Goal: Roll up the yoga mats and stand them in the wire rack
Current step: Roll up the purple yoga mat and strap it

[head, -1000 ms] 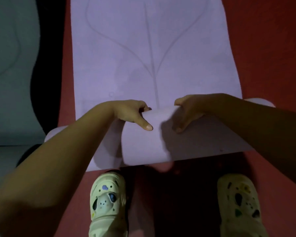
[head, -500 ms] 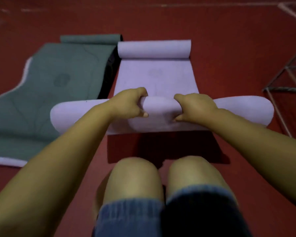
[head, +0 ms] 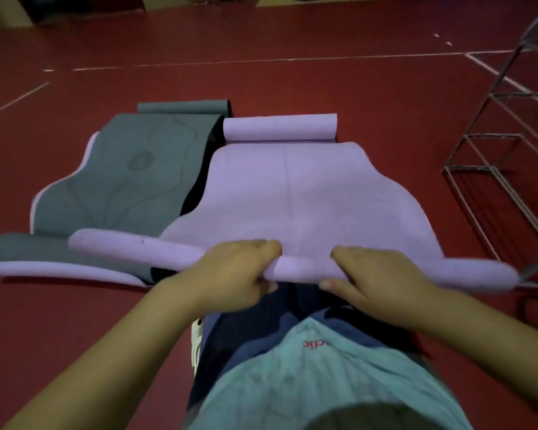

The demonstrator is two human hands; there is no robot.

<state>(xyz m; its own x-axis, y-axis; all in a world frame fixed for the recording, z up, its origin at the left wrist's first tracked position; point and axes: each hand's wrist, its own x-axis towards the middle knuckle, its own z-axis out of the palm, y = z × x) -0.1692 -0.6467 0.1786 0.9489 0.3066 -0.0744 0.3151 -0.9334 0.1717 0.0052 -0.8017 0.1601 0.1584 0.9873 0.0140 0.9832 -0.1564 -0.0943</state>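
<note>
2 hands (head: pixel 298 274) around purple mat (head: pixel 302 193) roll, axis left-right.

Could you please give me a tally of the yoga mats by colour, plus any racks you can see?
Purple yoga mat: 1, near end rolled, gripped by left hand and right hand
Grey yoga mat: 1, on the floor beside it
Wire rack: 1
Total: 3

The person wears a pale teal T-shirt (head: pixel 333 383) with small red lettering (head: pixel 315 343) near its hem, over dark blue shorts (head: pixel 252 324). Both forearms are bare, without sleeves. A whitish shoe (head: pixel 197 342) shows beside the shorts.
</note>
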